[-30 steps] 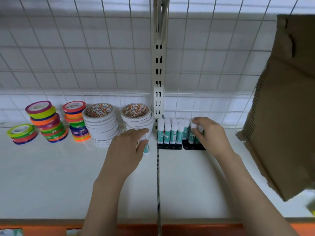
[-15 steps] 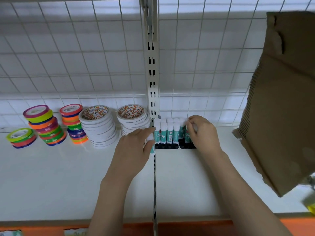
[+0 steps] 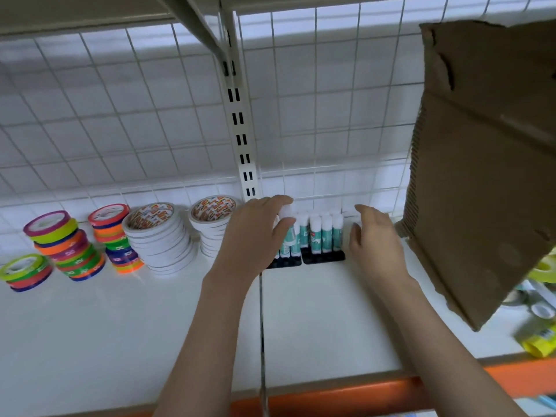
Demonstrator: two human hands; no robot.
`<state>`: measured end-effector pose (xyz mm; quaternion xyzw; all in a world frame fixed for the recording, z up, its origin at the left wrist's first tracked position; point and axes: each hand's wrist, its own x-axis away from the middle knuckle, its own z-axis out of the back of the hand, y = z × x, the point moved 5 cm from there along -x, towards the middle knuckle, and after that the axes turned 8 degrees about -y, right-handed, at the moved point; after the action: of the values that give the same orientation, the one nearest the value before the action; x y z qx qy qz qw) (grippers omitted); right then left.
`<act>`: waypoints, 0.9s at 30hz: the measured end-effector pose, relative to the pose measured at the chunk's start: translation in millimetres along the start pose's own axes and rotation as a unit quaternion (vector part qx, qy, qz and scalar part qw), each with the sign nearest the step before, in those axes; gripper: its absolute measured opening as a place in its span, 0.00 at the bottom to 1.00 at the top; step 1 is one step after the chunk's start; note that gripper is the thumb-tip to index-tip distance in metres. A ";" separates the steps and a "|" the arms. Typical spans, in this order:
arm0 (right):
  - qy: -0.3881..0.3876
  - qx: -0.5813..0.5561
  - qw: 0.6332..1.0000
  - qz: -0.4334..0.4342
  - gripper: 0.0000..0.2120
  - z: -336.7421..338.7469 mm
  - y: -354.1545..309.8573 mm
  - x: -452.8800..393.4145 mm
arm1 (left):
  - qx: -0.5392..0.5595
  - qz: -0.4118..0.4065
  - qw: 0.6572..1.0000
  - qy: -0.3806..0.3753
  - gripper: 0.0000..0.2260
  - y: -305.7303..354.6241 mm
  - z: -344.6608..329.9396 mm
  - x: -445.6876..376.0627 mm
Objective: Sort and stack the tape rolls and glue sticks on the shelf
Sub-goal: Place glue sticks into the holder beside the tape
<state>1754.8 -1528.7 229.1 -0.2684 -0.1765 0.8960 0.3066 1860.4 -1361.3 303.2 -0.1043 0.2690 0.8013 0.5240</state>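
Observation:
Teal-and-white glue sticks (image 3: 326, 234) stand upright in black holders (image 3: 323, 257) at the back of the white shelf (image 3: 316, 320). My left hand (image 3: 255, 236) pinches one glue stick (image 3: 287, 227) by its white cap at the left end of the row. My right hand (image 3: 373, 240) hovers just right of the row, fingers relaxed and apart, holding nothing. Two stacks of white tape rolls (image 3: 159, 236) and stacks of coloured tape rolls (image 3: 64, 245) stand to the left.
A brown cardboard box (image 3: 481, 164) hangs over the right of the shelf. A slotted upright (image 3: 239, 127) and wire grid (image 3: 120, 115) form the back. Yellow items (image 3: 538, 341) lie at the far right. An orange edge strip (image 3: 346, 395) runs along the shelf front.
My left hand carried its glue stick right and up to the left end of the row. My right hand let go of the sticks and drew away to the right.

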 end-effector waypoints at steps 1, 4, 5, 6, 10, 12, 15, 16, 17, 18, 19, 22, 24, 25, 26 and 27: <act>-0.011 0.006 1.000 -0.024 0.20 -3.2 8.5 4.0 | -0.006 -0.007 1.000 0.000 0.15 2.6 -2.7 -7.2; -0.047 0.011 0.997 -0.063 0.21 -15.9 25.3 15.1 | -0.026 -0.019 0.999 -0.007 0.15 7.5 -15.1 -27.9; -0.056 0.011 0.996 -0.066 0.21 -19.1 27.2 17.1 | -0.038 -0.020 0.999 -0.016 0.15 8.1 -20.4 -34.0; -0.063 0.010 0.996 -0.066 0.21 -21.4 27.9 18.0 | -0.052 -0.020 0.998 -0.030 0.15 8.0 -26.0 -39.0; -0.092 0.012 0.993 -0.066 0.21 -27.3 27.0 18.7 | -0.107 -0.009 0.992 -0.072 0.16 2.1 -43.7 -48.1; -0.109 0.017 0.992 -0.063 0.22 -30.3 27.1 18.6 | -0.122 -0.003 0.989 -0.080 0.16 -2.7 -49.7 -47.6; -0.125 0.024 0.990 -0.062 0.21 -33.5 26.4 18.5 | -0.128 0.003 0.988 -0.086 0.17 -9.5 -58.9 -43.8; -0.129 0.026 0.989 -0.060 0.21 -34.4 26.0 18.2 | -0.130 0.007 0.987 -0.091 0.17 -12.2 -63.1 -42.6; -0.134 0.029 0.989 -0.059 0.21 -35.2 25.3 18.2 | -0.130 0.012 0.987 -0.099 0.18 -14.1 -67.4 -41.4; -0.140 0.032 0.988 -0.058 0.20 -36.0 24.7 18.5 | -0.129 0.016 0.986 -0.105 0.18 -14.8 -70.3 -39.8; -0.143 0.034 0.987 -0.056 0.20 -36.6 23.9 18.8 | -0.130 0.019 0.986 -0.106 0.18 -15.9 -74.5 -38.7; -0.142 0.034 0.989 -0.036 0.17 -39.4 21.5 18.9 | -0.115 0.005 0.991 -0.075 0.16 -13.7 -79.1 -33.9; -0.137 0.035 0.990 -0.021 0.17 -41.9 20.8 18.6 | -0.110 0.016 0.992 -0.062 0.18 -15.2 -83.7 -30.3; -0.136 0.036 0.990 -0.017 0.17 -42.3 20.4 18.7 | -0.125 0.020 0.990 -0.065 0.19 -15.2 -85.6 -28.7; -0.137 0.036 0.990 -0.015 0.17 -42.4 20.0 18.9 | -0.151 0.011 0.987 -0.062 0.21 -14.1 -87.1 -27.1; -0.139 0.037 0.989 -0.013 0.17 -42.2 19.3 19.2 | -0.165 0.009 0.983 -0.078 0.23 -13.0 -89.0 -25.7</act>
<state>1758.1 -1524.4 179.2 -0.1272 -0.1876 0.9265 0.3004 1872.8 -1425.6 236.3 -0.1241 0.0921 0.8453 0.5115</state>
